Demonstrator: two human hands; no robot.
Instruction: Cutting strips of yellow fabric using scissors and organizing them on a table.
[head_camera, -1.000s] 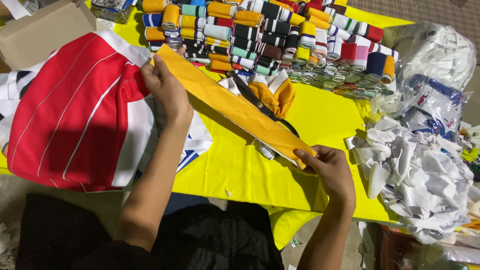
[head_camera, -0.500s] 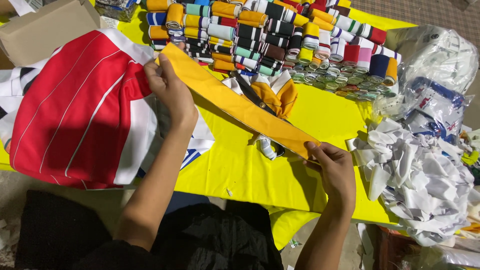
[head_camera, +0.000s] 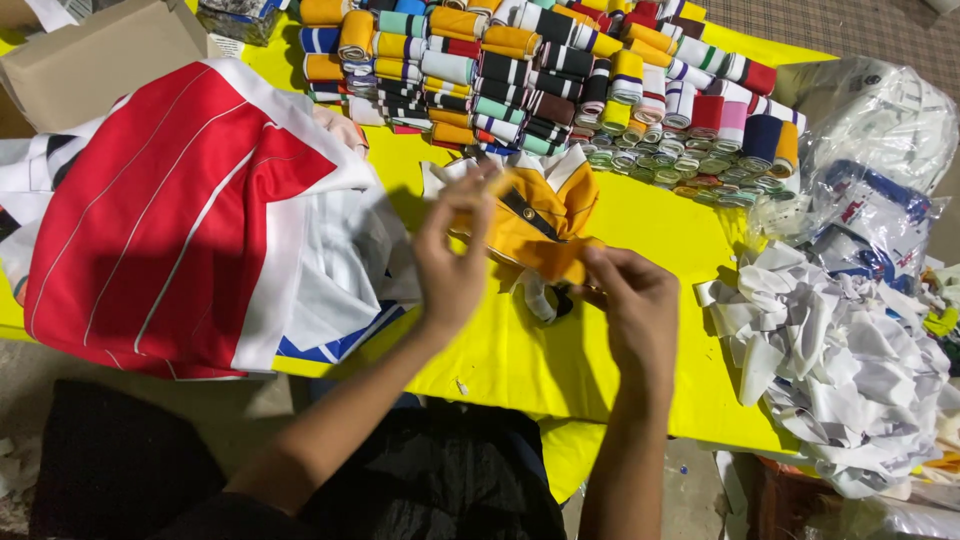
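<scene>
The person is gathering a strip of orange-yellow knit fabric (head_camera: 535, 235) between both hands, just above the yellow-covered table (head_camera: 500, 370). The left hand (head_camera: 452, 262) is pinching one end, its grip narrow on the cloth; the right hand (head_camera: 632, 305) is pinching the other end, fingertips closed on the fold. Doing this well, I judge, means keeping the edges aligned and the tension even, clear of the stacked striped fabric rolls (head_camera: 560, 75) and the red-and-white garment (head_camera: 170, 215).
</scene>
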